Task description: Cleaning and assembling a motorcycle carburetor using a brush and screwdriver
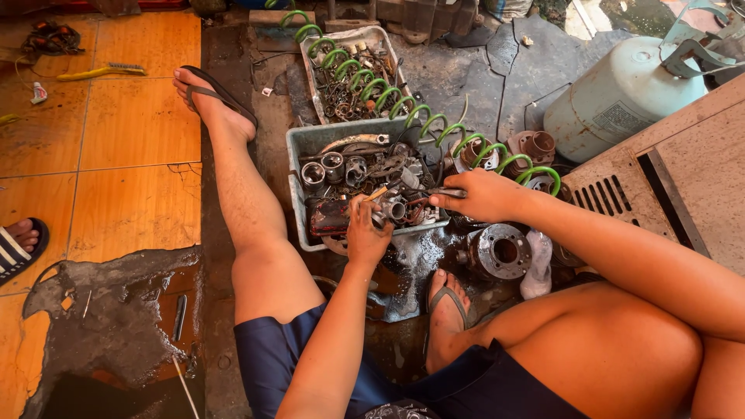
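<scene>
My left hand (366, 233) grips a small grimy metal engine part (390, 209) over the front of a grey plastic tray (299, 143) full of oily metal parts. My right hand (481, 194) holds a slim tool (444, 192) whose tip points left at that part. A green coiled air hose (403, 105) runs from the back, over the trays, to my right hand. I sit on the floor with my left leg stretched out beside the tray and my right foot in a sandal near its front.
A second tray (310, 62) of small parts lies behind the first. A round metal hub (500, 250) and a white rag (537, 268) lie right of my foot. A pale gas cylinder (621, 93) and a vented metal panel (667, 178) stand at right. Another person's sandalled foot (17, 244) shows at left.
</scene>
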